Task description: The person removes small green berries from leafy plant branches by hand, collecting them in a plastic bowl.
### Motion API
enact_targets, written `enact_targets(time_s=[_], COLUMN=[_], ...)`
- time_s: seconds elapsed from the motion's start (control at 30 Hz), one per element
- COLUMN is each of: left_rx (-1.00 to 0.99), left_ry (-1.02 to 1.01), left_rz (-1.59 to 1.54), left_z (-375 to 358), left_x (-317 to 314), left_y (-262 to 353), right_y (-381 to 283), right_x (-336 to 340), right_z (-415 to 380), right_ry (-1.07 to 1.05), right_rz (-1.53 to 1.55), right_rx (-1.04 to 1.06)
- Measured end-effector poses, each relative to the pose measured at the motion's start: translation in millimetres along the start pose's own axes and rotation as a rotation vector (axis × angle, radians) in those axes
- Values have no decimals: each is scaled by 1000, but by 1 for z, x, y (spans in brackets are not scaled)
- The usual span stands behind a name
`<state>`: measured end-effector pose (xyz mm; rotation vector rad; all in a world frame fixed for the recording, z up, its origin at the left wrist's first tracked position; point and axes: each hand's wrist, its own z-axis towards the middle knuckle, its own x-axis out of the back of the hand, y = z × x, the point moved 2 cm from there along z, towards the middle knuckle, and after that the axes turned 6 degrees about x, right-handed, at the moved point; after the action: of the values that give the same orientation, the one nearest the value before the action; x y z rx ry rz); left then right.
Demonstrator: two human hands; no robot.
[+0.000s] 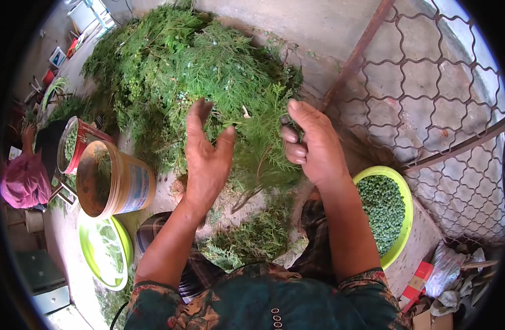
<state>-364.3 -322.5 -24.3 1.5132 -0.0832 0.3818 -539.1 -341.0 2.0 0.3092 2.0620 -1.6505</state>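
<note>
My left hand (207,159) is raised with its thumb and fingers apart, holding nothing that I can see. My right hand (318,140) is closed, its thumb and curled fingers pinching a green conifer sprig (263,143). The sprig hangs between my two hands, partly blurred, with a thin brown stem pointing down toward my lap. Beyond both hands rises a large heap of cut conifer branches (192,63), with pale bluish berries showing among the leaves. More loose sprigs (255,234) lie on the floor between my knees.
At right stands a yellow-green basin (404,220) of small green berries, below a wire-mesh panel (417,82). To the left are a tan bucket (118,179), a red bucket (71,144) and a green-rimmed basin (124,242). Another person (27,179) sits at far left.
</note>
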Motion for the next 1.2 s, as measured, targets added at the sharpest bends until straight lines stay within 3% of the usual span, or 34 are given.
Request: enact_targets(time_s=[0.03,0.07,0.1,0.2,0.23,0.3,0.53,0.63,0.7,0.73,0.97,1.03,1.1,1.17,1.2], left_rx=[-207,-154,-147,237,237,6,-50,26,261,266,341,393,432,485,485], left_ry=[-63,-275,-276,-472,-471,-537,-500,-623,-606,-611,-520,-488,-606,-513,-388], left_rz=[-117,-169,-169,-192,-193,-218,-168,-277,-279,-278,-262,-269,-412,-524,-456], left_z=[-4,-3,-5,-11,-7,0,-4,-6,-6,-7,-12,-12,-10,-9,-6], left_x=[1,-1,-4,-18,-19,-21,-29,-26,-23,-22,-14,-5,10,11,14], left_y=[16,20,18,8,6,5,0,11,7,5,20,27,23,20,13], right_y=[0,-1,1,6,6,2,2,3,-1,0,10,-2,-27,-32,-26], right_x=[-1,-4,-6,-8,-9,-8,-3,0,6,9,8,22,66,70,60], right_z=[-1,-2,-3,-3,-3,-4,-4,-4,-1,-2,-2,-2,10,8,6], right_ry=[4,-10,-23,-64,-65,-70,-35,-52,122,108,167,306,357,257,187], right_rz=[1,8,14,-20,-22,-124,-98,-87,-358,-223,-311,-301,79,228,311], right_rx=[0,-10,-25,-82,-83,6,26,-1,265,256,417,497,574,536,398])
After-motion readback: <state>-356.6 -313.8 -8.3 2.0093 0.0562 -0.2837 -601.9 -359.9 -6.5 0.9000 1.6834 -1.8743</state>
